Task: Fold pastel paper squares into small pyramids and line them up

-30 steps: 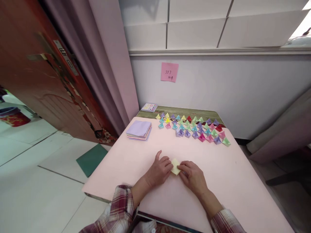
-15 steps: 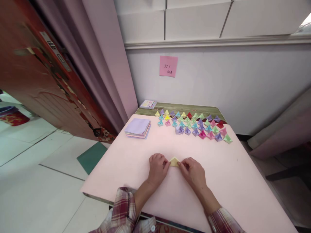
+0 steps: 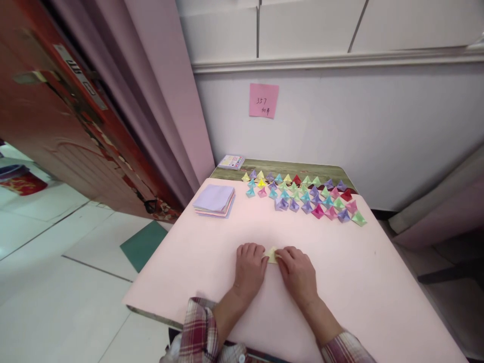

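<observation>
A small piece of pale yellow folded paper (image 3: 271,256) lies on the pink table covering between my two hands. My left hand (image 3: 250,268) pinches its left side, with thumb and fingers closed at the edge. From the other side, my right hand (image 3: 298,274) grips the right edge between thumb and forefinger. The fingertips hide both sides of the paper; its pointed top shows between them. Beyond my hands stand several rows of small folded paper shapes (image 3: 306,206) in purple, blue, green, pink, red and yellow.
A stack of square paper sheets (image 3: 214,198), lilac on top, sits at the table's left. Behind it lies a printed pack (image 3: 231,162). A pink note (image 3: 263,101) is stuck to the wall. A green sheet (image 3: 144,246) rests on the floor beside the table.
My fingers have shifted their hold on the yellow paper, covering more of its sides. My left hand has turned slightly inward. The camera view has moved a little.
</observation>
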`<state>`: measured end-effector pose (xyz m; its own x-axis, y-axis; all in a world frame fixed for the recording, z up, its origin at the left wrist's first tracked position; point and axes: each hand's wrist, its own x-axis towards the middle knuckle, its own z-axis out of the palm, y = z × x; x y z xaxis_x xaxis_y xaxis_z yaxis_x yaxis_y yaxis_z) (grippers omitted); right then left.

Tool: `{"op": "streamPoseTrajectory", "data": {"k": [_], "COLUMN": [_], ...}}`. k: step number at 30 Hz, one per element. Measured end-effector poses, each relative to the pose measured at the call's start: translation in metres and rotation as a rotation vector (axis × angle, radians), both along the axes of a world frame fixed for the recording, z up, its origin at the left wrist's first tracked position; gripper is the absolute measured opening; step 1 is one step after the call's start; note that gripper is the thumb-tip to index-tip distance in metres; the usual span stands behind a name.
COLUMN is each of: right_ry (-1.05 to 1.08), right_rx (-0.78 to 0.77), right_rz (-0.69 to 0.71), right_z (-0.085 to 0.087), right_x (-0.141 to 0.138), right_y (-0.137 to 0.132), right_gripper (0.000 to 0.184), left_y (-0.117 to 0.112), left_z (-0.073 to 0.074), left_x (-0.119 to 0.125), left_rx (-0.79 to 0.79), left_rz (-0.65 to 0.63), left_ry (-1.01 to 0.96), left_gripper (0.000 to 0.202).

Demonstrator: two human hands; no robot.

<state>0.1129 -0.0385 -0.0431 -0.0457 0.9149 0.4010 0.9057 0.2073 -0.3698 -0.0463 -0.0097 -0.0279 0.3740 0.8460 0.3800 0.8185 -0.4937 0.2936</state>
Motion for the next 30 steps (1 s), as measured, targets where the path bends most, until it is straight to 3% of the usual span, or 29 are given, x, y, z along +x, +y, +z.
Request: {"op": "streamPoseTrajectory", "data": {"k": [5,8,14,18,20,26,30], "right_ry": [-0.05,-0.056,-0.004,0.135,0.201,-0.045,-0.064], "right_rx": [-0.01,-0.03,-0.099,-0.21,-0.286,-0.491,-0.541], "right_rz": [0.078,0.079,0.071,0.088,0.016,-0.066,-0.086], "right_z": [-0.002,-0.001,0.001,0.003,0.008,0.033,0.042], "right_x": [-0.002,-0.001,0.002,0.01,0.012,0.001,-0.008], "right_y": [0.004,0.006,0.008,0.018,0.027,0.056,0.066], "right_gripper": [0.027,0.029,0.03,0.031,0.024,0.024,0.025], "left_y": [-0.008,-0.017,-0.031,-0.031,-0.031,-0.034,-0.035], "left_z": [-0.009,-0.013,-0.01,-0.006,-0.005,-0.007,-0.007], "left_x": [0.003,0.002,-0.001,0.0,0.0,-0.004,-0.007], "left_rx": [0.096,0.103,0.062,0.034,0.031,0.032,0.012], "left_rz": [-0.192,-0.236,-0.232,-0.233,-0.227,-0.214,-0.216], "left_ry": [0.149,0.183,0.219,0.249,0.246,0.21,0.182], "left_gripper": [0.022,0.034,0.05,0.048,0.048,0.054,0.052]}}
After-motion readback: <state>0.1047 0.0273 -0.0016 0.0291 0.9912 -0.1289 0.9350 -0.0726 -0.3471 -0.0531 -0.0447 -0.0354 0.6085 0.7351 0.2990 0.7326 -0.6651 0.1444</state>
